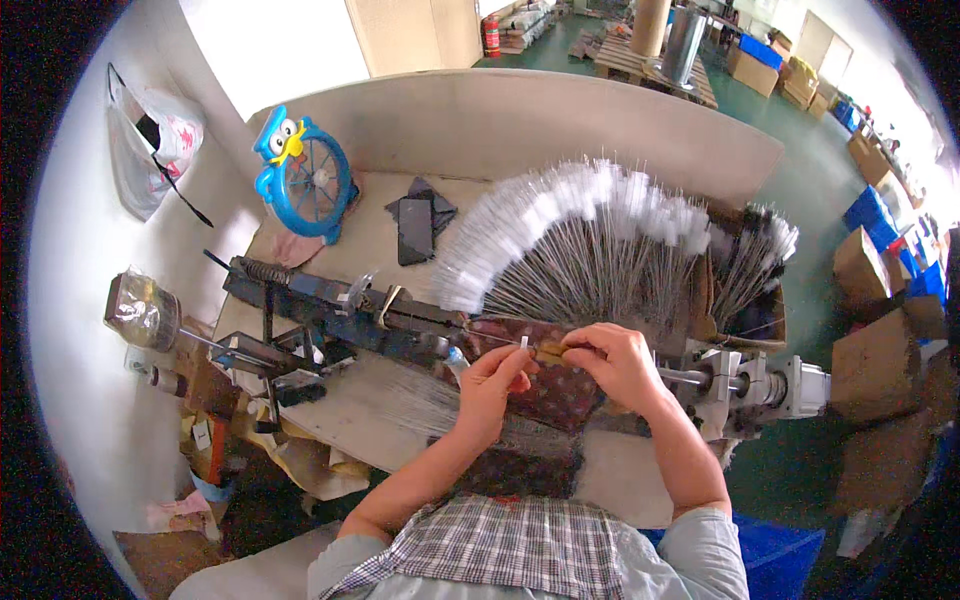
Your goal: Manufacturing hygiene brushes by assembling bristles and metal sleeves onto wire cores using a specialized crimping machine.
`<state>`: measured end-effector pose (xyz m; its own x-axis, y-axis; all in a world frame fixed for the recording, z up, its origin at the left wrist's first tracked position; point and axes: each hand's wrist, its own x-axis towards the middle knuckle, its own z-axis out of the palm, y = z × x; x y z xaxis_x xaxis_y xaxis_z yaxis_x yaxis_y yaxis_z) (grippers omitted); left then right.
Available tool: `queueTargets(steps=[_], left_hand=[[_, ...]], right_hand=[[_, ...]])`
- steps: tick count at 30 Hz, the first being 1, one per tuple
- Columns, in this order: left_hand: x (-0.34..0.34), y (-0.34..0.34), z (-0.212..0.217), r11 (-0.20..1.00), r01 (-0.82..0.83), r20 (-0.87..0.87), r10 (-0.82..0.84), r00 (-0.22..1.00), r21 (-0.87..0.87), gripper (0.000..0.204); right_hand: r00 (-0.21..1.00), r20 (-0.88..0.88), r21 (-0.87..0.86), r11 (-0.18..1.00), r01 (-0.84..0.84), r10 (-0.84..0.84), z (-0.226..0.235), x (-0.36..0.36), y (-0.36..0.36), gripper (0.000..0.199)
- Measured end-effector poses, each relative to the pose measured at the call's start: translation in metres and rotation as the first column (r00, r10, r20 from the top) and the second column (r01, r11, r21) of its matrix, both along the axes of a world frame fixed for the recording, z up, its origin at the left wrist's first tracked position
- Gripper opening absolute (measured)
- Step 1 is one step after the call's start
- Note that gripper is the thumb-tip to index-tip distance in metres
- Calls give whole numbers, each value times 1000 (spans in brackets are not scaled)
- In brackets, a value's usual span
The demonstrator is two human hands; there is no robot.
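My left hand (488,388) is closed in a pinch, with a small white piece (523,343) standing up at its fingertips. Close beside it, my right hand (615,366) has thumb and fingers pressed together next to a small yellowish-brown piece (549,351); what exactly they grip is too small to tell. Both hands are over a dark reddish patterned cloth (555,400). Past them fans out a big pile of wire-stemmed brushes (590,250) with white bristles. Loose thin wires (415,398) lie left of my left hand.
A long dark metal machine (330,308) runs along the left, and a silver shaft mechanism (740,384) stands at right. Dark-bristled brushes (750,255) fill a cardboard box (765,332). A blue toy-like fan (335,215) and a phone (415,230) sit farther back, before a low partition (500,120).
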<state>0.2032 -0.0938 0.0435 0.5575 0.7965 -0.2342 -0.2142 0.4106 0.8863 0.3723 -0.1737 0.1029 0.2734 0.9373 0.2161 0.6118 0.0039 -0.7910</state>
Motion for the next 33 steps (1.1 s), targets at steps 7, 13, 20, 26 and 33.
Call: queueTargets(steps=[7,13,20,26,33], left_hand=[[13,-1,1,999,1,-16,-1,1000,-39,15],[-8,7,6,977,-199,-17,198,980,-79,14],[-11,14,12,960,-151,54,168,984,-235,13],[-22,15,13,982,-59,-22,56,998,-179,24],[-14,16,15,944,-70,171,131,976,-322,37]], right_hand=[[995,61,98,991,-90,84,-6,5,-10,20],[908,420,283,952,-116,-14,12,-11,11,13],[920,391,161,985,-55,-13,-13,-38,63,12],[983,175,-80,996,-43,57,1,-38,61,21],[972,233,11,1000,10,-13,-1,-48,59,24]])
